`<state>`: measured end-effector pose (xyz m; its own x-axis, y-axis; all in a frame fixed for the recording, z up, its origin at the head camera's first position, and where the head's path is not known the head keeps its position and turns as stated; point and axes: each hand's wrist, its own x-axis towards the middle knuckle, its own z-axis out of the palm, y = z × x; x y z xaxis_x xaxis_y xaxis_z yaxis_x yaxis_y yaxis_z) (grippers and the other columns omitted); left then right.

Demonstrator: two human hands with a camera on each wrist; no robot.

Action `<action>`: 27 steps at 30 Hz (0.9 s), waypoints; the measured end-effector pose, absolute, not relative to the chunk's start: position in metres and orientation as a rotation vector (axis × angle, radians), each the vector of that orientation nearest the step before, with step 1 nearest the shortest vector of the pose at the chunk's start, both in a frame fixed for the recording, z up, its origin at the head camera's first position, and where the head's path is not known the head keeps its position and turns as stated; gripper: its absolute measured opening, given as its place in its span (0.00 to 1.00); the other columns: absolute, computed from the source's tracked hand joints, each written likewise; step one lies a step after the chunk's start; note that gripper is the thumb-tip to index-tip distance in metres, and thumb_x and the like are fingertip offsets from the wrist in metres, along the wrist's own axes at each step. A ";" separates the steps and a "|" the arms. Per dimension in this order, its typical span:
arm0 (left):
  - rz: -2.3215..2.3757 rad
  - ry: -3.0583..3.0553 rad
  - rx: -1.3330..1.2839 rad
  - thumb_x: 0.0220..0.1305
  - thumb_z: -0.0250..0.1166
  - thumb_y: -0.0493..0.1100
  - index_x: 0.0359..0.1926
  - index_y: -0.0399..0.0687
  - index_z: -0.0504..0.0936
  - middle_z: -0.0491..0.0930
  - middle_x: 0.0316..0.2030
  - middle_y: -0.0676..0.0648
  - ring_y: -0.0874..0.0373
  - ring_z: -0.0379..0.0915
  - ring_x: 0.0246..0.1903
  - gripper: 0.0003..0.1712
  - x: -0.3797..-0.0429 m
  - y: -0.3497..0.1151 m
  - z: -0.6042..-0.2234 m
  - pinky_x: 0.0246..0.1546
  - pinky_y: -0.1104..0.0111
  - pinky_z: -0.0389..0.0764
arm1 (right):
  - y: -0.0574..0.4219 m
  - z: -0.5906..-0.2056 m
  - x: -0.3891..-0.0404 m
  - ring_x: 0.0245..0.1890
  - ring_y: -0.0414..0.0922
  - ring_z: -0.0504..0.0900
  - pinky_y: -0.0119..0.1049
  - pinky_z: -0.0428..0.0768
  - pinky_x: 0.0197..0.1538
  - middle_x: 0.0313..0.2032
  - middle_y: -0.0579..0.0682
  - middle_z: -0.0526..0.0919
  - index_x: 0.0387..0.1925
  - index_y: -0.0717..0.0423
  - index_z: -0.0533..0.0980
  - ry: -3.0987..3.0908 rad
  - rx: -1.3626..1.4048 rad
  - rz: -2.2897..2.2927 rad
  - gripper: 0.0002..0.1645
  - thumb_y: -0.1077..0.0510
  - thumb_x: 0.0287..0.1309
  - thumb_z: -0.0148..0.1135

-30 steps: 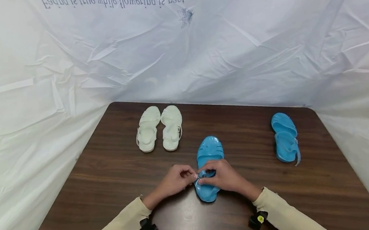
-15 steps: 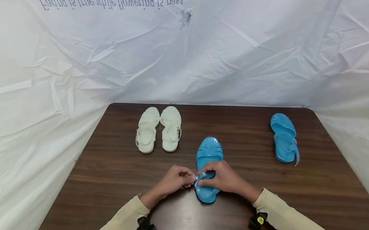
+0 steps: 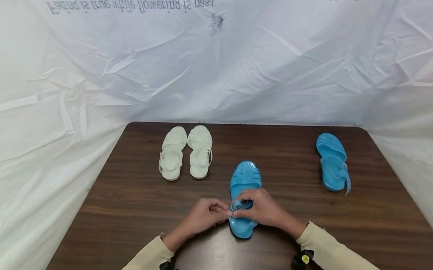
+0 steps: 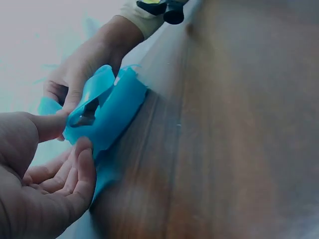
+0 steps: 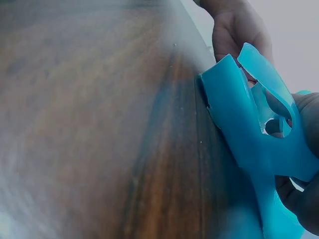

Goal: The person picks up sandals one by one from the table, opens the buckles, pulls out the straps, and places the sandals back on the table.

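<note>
A blue sandal (image 3: 245, 176) lies on the table in front of me, toe pointing away. My right hand (image 3: 264, 207) reaches over it from the right and pinches its ankle strap near the metal buckle (image 4: 87, 115). From the left, my left hand (image 3: 206, 214) meets the same spot. In the left wrist view, its thumb touches the strap by the buckle, and its curled fingertips (image 4: 83, 145) lie against the sandal's side just below. The two thumbs nearly meet at the buckle. Fingers hide part of the strap, so its threading cannot be made out.
A second blue sandal (image 3: 332, 162), its strap hanging loose, lies at the right of the brown table (image 3: 137, 200). Two white sandals, the left one (image 3: 174, 153) and the right one (image 3: 200, 153), stand side by side at the back left. White sheeting (image 3: 211, 67) surrounds the table.
My left hand has shifted slightly, and its thumb now lies lower beside the buckle. The right hand keeps its pinch. The blue sandal stays in place.
</note>
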<state>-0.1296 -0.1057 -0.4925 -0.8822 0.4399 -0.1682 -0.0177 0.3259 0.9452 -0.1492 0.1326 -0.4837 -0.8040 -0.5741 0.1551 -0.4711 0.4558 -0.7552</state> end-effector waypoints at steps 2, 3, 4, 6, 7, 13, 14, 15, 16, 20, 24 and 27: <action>1.597 2.209 0.390 0.67 0.71 0.47 0.40 0.41 0.88 0.86 0.32 0.49 0.59 0.80 0.28 0.12 -0.127 -0.106 -0.493 0.27 0.71 0.79 | 0.133 -0.483 -0.150 0.39 0.32 0.83 0.32 0.82 0.42 0.37 0.33 0.87 0.41 0.42 0.87 2.576 -0.919 -1.275 0.15 0.41 0.56 0.76; 1.602 2.220 0.402 0.67 0.71 0.47 0.40 0.41 0.88 0.86 0.31 0.49 0.59 0.79 0.27 0.12 -0.127 -0.106 -0.492 0.26 0.71 0.79 | 0.133 -0.483 -0.150 0.39 0.33 0.83 0.32 0.82 0.42 0.37 0.33 0.87 0.41 0.42 0.87 2.578 -0.914 -1.274 0.16 0.40 0.56 0.75; 1.604 2.236 0.416 0.67 0.71 0.46 0.39 0.42 0.88 0.86 0.31 0.49 0.58 0.79 0.25 0.11 -0.126 -0.105 -0.492 0.25 0.71 0.79 | 0.133 -0.484 -0.151 0.39 0.33 0.84 0.32 0.83 0.42 0.37 0.33 0.87 0.41 0.43 0.87 2.579 -0.907 -1.273 0.16 0.40 0.56 0.75; 1.600 2.280 0.439 0.67 0.72 0.46 0.38 0.44 0.89 0.86 0.31 0.50 0.58 0.78 0.25 0.10 -0.125 -0.104 -0.490 0.25 0.71 0.79 | 0.133 -0.484 -0.152 0.40 0.33 0.84 0.32 0.82 0.43 0.37 0.33 0.87 0.41 0.43 0.87 2.589 -0.897 -1.267 0.17 0.39 0.55 0.76; 1.598 2.299 0.447 0.67 0.72 0.46 0.37 0.44 0.90 0.86 0.30 0.50 0.58 0.79 0.25 0.09 -0.124 -0.103 -0.490 0.25 0.71 0.79 | 0.133 -0.485 -0.152 0.40 0.33 0.84 0.32 0.82 0.43 0.37 0.32 0.87 0.41 0.43 0.87 2.595 -0.893 -1.265 0.17 0.39 0.55 0.76; 1.506 2.530 0.577 0.66 0.72 0.45 0.38 0.48 0.92 0.87 0.32 0.54 0.68 0.78 0.29 0.07 -0.119 -0.099 -0.487 0.30 0.73 0.80 | 0.132 -0.486 -0.148 0.39 0.31 0.84 0.32 0.83 0.42 0.36 0.30 0.86 0.40 0.41 0.88 2.612 -0.867 -1.281 0.15 0.40 0.54 0.77; 1.473 2.583 0.617 0.66 0.72 0.44 0.39 0.48 0.92 0.87 0.32 0.55 0.69 0.78 0.29 0.06 -0.117 -0.098 -0.487 0.30 0.73 0.79 | 0.131 -0.486 -0.148 0.39 0.32 0.84 0.32 0.83 0.41 0.36 0.31 0.87 0.40 0.41 0.88 2.610 -0.870 -1.286 0.15 0.40 0.54 0.77; 1.436 2.634 0.660 0.66 0.71 0.43 0.39 0.48 0.92 0.86 0.32 0.55 0.70 0.76 0.29 0.05 -0.116 -0.098 -0.487 0.30 0.74 0.78 | 0.131 -0.486 -0.147 0.38 0.32 0.84 0.31 0.83 0.40 0.36 0.32 0.87 0.40 0.42 0.88 2.607 -0.875 -1.291 0.16 0.41 0.54 0.77; 1.397 2.682 0.697 0.66 0.71 0.42 0.40 0.48 0.92 0.85 0.32 0.55 0.71 0.75 0.28 0.05 -0.114 -0.097 -0.486 0.29 0.74 0.77 | 0.131 -0.487 -0.146 0.38 0.32 0.84 0.31 0.83 0.40 0.36 0.33 0.87 0.41 0.44 0.88 2.601 -0.880 -1.297 0.16 0.42 0.54 0.77; 1.335 2.758 0.782 0.66 0.71 0.38 0.41 0.46 0.92 0.82 0.30 0.55 0.71 0.70 0.25 0.06 -0.109 -0.093 -0.483 0.26 0.75 0.73 | 0.131 -0.487 -0.143 0.38 0.34 0.85 0.30 0.82 0.38 0.37 0.37 0.89 0.42 0.50 0.88 2.594 -0.906 -1.318 0.17 0.45 0.55 0.77; 1.386 2.730 0.778 0.66 0.70 0.37 0.42 0.45 0.92 0.81 0.28 0.55 0.72 0.68 0.24 0.06 -0.110 -0.092 -0.483 0.25 0.75 0.73 | 0.131 -0.487 -0.144 0.38 0.34 0.85 0.30 0.83 0.38 0.37 0.38 0.89 0.42 0.51 0.89 2.599 -0.909 -1.325 0.18 0.45 0.55 0.78; 1.492 2.646 0.709 0.67 0.70 0.39 0.41 0.46 0.91 0.82 0.27 0.55 0.72 0.71 0.22 0.05 -0.115 -0.093 -0.486 0.25 0.74 0.77 | 0.131 -0.486 -0.145 0.38 0.33 0.85 0.30 0.83 0.39 0.37 0.38 0.89 0.42 0.50 0.89 2.612 -0.914 -1.324 0.18 0.45 0.54 0.78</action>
<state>-0.1151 -0.0926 -0.4858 -0.8963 0.3964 0.1986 0.3751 0.4392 0.8163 -0.1449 0.1309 -0.4860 -0.8200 -0.5384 0.1943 -0.4750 0.4506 -0.7558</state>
